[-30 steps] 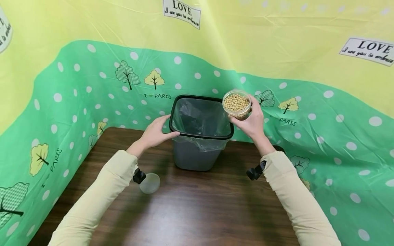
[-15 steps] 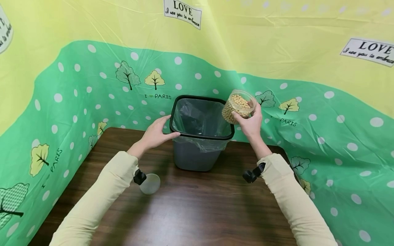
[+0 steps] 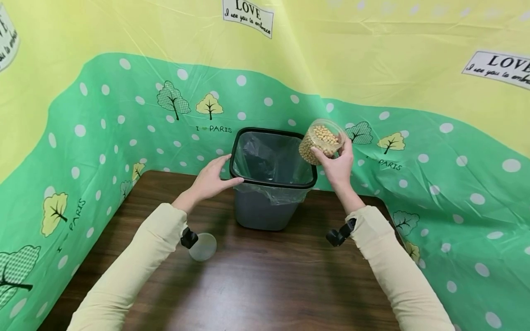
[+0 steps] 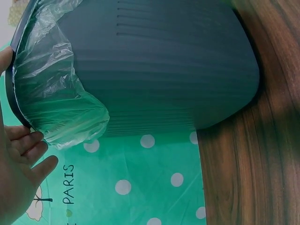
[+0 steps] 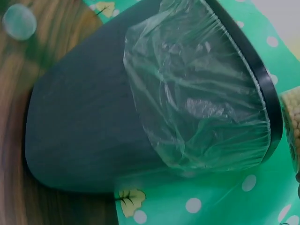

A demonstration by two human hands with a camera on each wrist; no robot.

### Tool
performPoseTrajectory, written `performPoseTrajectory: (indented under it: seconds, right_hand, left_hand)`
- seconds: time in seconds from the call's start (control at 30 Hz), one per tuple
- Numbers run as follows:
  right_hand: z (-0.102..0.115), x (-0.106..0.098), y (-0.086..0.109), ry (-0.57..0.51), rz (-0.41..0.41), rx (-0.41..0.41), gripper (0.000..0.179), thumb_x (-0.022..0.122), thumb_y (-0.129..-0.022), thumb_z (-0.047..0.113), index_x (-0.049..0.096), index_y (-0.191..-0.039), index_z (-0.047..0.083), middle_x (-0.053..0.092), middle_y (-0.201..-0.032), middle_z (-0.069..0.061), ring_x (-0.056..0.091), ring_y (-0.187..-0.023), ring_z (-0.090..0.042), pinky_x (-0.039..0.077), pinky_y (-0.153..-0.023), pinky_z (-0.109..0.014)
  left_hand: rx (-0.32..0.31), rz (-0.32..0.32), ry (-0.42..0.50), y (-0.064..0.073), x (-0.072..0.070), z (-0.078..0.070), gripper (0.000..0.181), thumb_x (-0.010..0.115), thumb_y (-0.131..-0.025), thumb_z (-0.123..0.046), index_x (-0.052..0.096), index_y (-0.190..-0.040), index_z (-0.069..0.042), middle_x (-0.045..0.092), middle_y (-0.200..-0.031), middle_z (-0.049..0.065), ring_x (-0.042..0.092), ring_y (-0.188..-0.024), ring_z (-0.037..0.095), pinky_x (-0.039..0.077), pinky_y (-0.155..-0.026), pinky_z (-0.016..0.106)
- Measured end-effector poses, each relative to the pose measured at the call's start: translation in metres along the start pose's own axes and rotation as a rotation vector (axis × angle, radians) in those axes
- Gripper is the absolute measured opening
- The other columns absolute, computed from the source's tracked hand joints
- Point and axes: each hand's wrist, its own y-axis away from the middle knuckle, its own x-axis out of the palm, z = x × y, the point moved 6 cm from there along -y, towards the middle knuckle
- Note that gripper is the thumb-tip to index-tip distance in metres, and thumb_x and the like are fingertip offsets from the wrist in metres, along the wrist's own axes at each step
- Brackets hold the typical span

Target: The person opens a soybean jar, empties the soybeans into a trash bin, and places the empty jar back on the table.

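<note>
My right hand point(image 3: 338, 166) grips a clear plastic jar point(image 3: 307, 146) of soybeans point(image 3: 325, 134), thumb on its near side. The lidless jar is held tilted at the bin's right rim, its mouth leaning away to the right. In the right wrist view only a strip of the jar point(image 5: 291, 124) shows, beside the rim. A grey trash bin point(image 3: 265, 209) with a black rim and a clear liner point(image 3: 265, 154) stands upright on the table. My left hand point(image 3: 209, 180) rests against the rim's left side, fingers extended and the thumb touching the near left corner.
A round translucent lid point(image 3: 204, 248) lies on the brown wooden table point(image 3: 265, 285), left of the bin's base and close to the left wrist camera point(image 3: 189, 237). A green and yellow printed cloth point(image 3: 248, 105) hangs behind and along both sides.
My right hand has turned the jar, so its mouth now leans right and its side shows at the lower left. In the last half second it has hardly moved. My left hand stays at the rim.
</note>
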Motion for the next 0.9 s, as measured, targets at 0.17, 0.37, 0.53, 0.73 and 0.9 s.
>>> performPoseTrajectory:
  seconds: [0.17, 0.37, 0.53, 0.73, 0.9]
  right_hand:
    - [-0.001, 0.003, -0.003, 0.166, 0.033, -0.134, 0.082, 0.079, -0.066, 0.018, 0.037, -0.136, 0.01, 0.045, -0.13, -0.011, 0.046, -0.116, -0.019, 0.044, -0.09, -0.043]
    - [0.007, 0.006, -0.004, 0.323, 0.076, -0.322, 0.087, 0.082, -0.06, 0.021, 0.039, -0.134, 0.007, 0.045, -0.13, -0.013, 0.044, -0.117, -0.025, 0.04, -0.091, -0.047]
    - [0.015, 0.007, -0.005, 0.425, 0.143, -0.529, 0.086, 0.081, -0.058, 0.021, 0.041, -0.131, 0.001, 0.047, -0.125, -0.018, 0.046, -0.114, -0.032, 0.039, -0.09, -0.053]
    - [0.022, 0.008, -0.007, 0.563, 0.225, -0.746, 0.085, 0.08, -0.055, 0.023, 0.043, -0.128, -0.002, 0.05, -0.124, -0.02, 0.048, -0.112, -0.035, 0.042, -0.091, -0.05]
    - [0.026, 0.011, -0.009, 0.651, 0.296, -0.842, 0.088, 0.082, -0.054, 0.023, 0.041, -0.128, -0.003, 0.048, -0.126, -0.022, 0.047, -0.115, -0.037, 0.041, -0.092, -0.049]
  left_hand:
    - [0.003, -0.001, -0.005, 0.0, 0.0, 0.0, 0.087, 0.058, -0.078, -0.06, 0.026, -0.144, -0.013, 0.029, -0.145, 0.01, 0.028, -0.131, 0.028, 0.029, -0.102, 0.049]
    - [-0.002, 0.0, -0.002, 0.0, 0.0, 0.0, 0.086, 0.058, -0.078, -0.059, 0.027, -0.144, -0.013, 0.029, -0.146, 0.009, 0.029, -0.131, 0.027, 0.029, -0.102, 0.049]
    - [-0.001, -0.002, 0.0, 0.001, -0.001, -0.001, 0.086, 0.058, -0.078, -0.059, 0.027, -0.143, -0.013, 0.029, -0.145, 0.01, 0.028, -0.132, 0.027, 0.029, -0.102, 0.049]
    - [-0.005, 0.004, 0.011, 0.001, -0.001, -0.001, 0.086, 0.059, -0.078, -0.058, 0.027, -0.143, -0.012, 0.029, -0.145, 0.01, 0.029, -0.131, 0.028, 0.029, -0.102, 0.049]
    - [-0.008, 0.007, 0.014, 0.001, 0.0, 0.0, 0.086, 0.059, -0.078, -0.058, 0.026, -0.144, -0.013, 0.029, -0.145, 0.01, 0.03, -0.13, 0.027, 0.03, -0.102, 0.048]
